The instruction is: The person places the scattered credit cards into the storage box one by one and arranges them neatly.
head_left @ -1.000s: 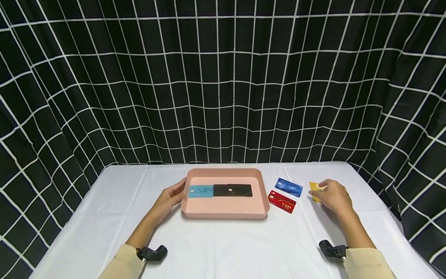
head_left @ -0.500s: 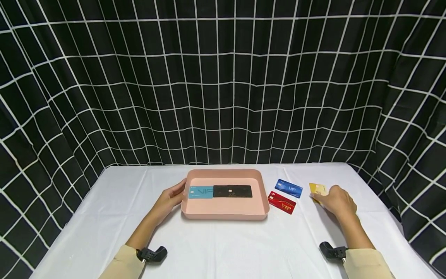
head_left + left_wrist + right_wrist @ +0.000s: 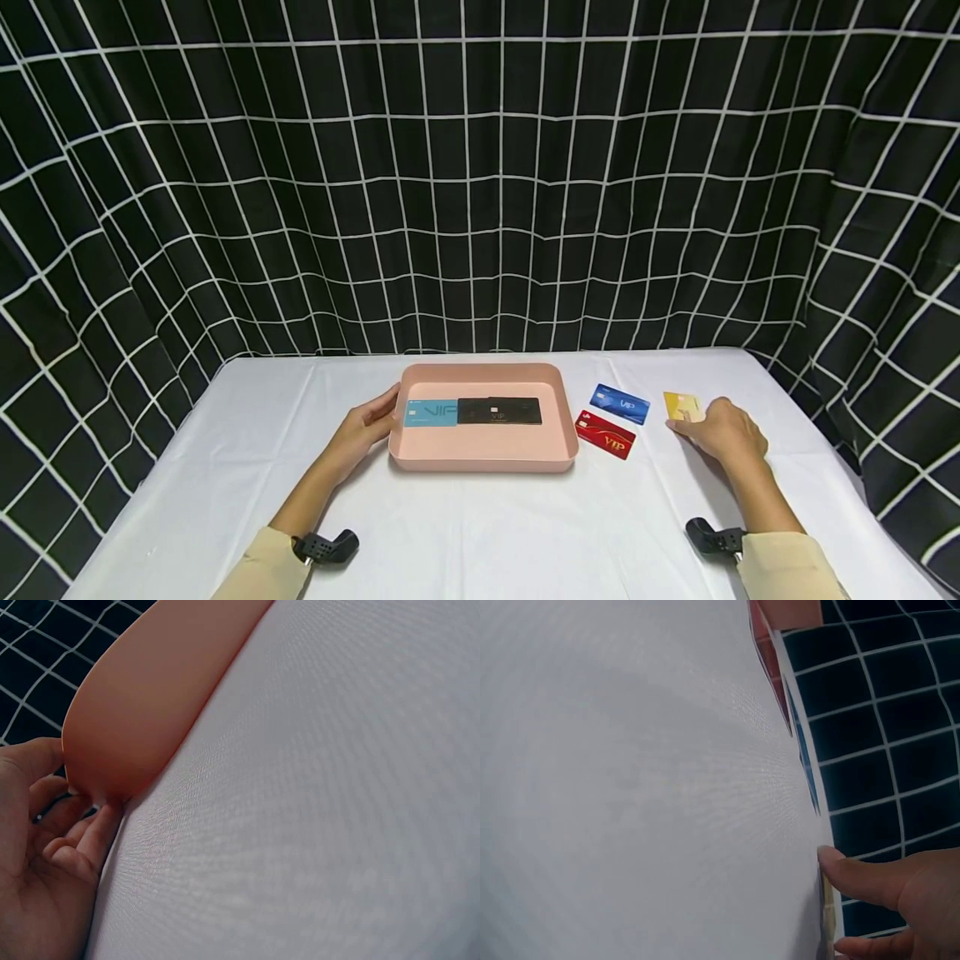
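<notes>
A pink tray [image 3: 480, 465] holds a light blue card [image 3: 431, 413] and overlapping black cards [image 3: 517, 410]. My left hand [image 3: 363, 433] grips the tray's left end; in the left wrist view, the fingers of that hand [image 3: 56, 855] bend against the outside of the tray wall [image 3: 150, 697]. To the right, my right hand [image 3: 727, 433] pinches a yellow card [image 3: 681, 405] that lies on the cloth. The right wrist view shows the thumb and a finger of that hand [image 3: 900, 900] at the yellow card's edges [image 3: 828, 900].
Between the tray and my right hand, a blue card [image 3: 620, 403] and a red card [image 3: 606, 435] lie on the white cloth [image 3: 480, 533]. A black curtain [image 3: 480, 183] with a white grid stands behind and at both sides.
My right hand has shifted slightly to the right and toward me, uncovering more of the yellow card. My left hand and the tray have kept their places.
</notes>
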### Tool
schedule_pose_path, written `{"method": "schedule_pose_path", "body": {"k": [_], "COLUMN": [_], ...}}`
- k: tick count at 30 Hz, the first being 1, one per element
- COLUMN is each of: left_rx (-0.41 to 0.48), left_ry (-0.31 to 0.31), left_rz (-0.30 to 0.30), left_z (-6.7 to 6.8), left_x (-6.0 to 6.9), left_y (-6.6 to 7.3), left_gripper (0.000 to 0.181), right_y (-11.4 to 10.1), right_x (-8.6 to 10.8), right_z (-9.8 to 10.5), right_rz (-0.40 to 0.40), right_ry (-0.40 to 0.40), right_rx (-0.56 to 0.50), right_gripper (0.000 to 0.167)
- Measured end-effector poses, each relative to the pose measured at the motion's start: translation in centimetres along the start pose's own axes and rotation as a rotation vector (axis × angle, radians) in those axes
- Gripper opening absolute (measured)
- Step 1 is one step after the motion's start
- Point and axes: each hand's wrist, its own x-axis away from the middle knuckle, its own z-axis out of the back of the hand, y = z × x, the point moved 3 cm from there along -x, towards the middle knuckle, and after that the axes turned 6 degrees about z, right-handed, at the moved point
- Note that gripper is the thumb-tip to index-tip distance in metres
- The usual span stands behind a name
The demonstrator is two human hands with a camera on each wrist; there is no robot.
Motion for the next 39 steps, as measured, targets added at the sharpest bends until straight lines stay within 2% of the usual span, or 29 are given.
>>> {"method": "schedule_pose_path", "body": {"k": [9,18,27,39], "left_rx": [0.007,-0.004,0.018,0.015], "left_ry": [0.007,0.009,-0.015,-0.010], "left_rz": [0.008,-0.002,-0.021,-0.004], "left_z": [-0.08,-0.05,-0.07,-0.13], "left_x": [0.05,0.02,0.13,0.22], "left_y": [-0.02,0.11,0.06,0.09], "left_gripper": [0.059,0.059,0.059,0.060], "right_y": [-0.01,-0.13,-0.16,0.15], "right_x": [0.18,0.36,0.35,0.34], "right_z": [0.39,0.66,0.62,0.58], "right_rz": [0.052,0.072,0.114,0.090], "right_ry": [-0.047,-0.071,-0.082,-0.063], "right_rx": [0.000,-0.028,-0.028,-0.077], "right_gripper": [0.057,0.059,0.057,0.058]}}
